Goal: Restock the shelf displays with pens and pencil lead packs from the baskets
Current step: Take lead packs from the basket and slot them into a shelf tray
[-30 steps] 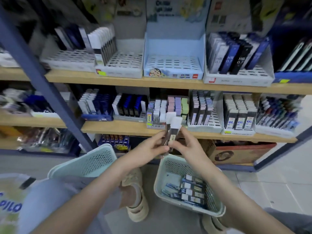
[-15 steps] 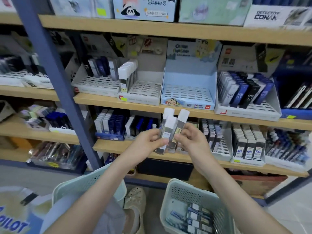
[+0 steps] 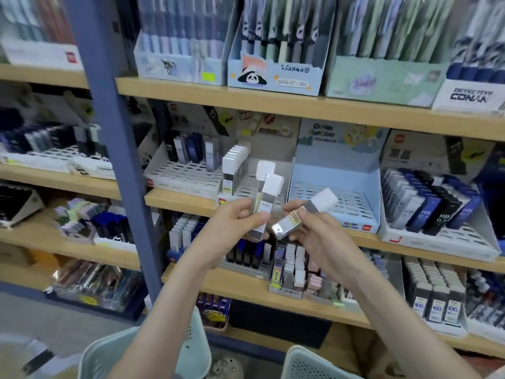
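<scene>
Before the lower left corner of the empty light-blue cardboard display tray (image 3: 336, 173), the left hand (image 3: 235, 225) grips two upright, white-capped, clear plastic pencil lead packs (image 3: 264, 207), its fingers curled round their lower halves. Just right of them, the right hand (image 3: 319, 236) pinches a third white-capped lead pack (image 3: 291, 222), tilted with its cap towards that tray. Left of the tray, a white slotted display tray (image 3: 247, 187) carries a row of similar packs (image 3: 235, 165). Both trays sit on a tan wooden shelf (image 3: 177, 199). Further left rises a blue-grey metal post (image 3: 114, 160). Two pale green perforated plastic baskets (image 3: 191, 346) stand below.
</scene>
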A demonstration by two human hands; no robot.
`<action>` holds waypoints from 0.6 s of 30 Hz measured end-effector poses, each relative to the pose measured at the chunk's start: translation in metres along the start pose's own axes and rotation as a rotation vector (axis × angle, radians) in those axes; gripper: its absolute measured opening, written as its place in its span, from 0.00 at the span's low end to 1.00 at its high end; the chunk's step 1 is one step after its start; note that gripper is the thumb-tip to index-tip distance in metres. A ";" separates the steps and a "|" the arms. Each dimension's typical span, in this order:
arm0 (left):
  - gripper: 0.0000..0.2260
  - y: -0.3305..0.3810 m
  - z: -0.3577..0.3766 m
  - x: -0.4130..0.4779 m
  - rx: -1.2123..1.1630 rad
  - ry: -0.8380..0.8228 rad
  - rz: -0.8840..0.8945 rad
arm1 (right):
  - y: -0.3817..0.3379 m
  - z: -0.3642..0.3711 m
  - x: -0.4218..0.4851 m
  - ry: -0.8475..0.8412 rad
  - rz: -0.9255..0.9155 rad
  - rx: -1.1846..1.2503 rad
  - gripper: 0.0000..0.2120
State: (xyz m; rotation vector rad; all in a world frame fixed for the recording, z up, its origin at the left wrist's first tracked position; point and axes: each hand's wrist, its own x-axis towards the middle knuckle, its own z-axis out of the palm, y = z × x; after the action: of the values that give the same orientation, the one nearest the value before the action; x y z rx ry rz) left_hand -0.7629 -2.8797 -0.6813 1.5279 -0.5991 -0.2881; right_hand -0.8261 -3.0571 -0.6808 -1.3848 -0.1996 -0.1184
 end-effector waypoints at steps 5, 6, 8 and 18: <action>0.06 0.009 -0.034 0.015 -0.028 0.123 0.093 | -0.008 0.003 0.039 0.260 -0.034 -0.278 0.11; 0.06 0.010 -0.040 0.019 -0.062 0.145 0.103 | -0.010 0.005 0.048 0.326 -0.062 -0.300 0.14; 0.06 0.011 -0.049 0.026 -0.109 0.185 0.119 | -0.018 0.011 0.064 0.366 -0.157 -0.338 0.22; 0.07 0.009 -0.076 0.045 -0.168 0.278 0.170 | -0.023 0.023 0.159 0.476 -0.125 -0.582 0.13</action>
State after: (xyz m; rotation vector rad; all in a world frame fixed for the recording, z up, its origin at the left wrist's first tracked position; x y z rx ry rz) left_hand -0.6875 -2.8393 -0.6597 1.3166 -0.4677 0.0062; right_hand -0.6771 -3.0332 -0.6218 -1.8729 0.1630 -0.6425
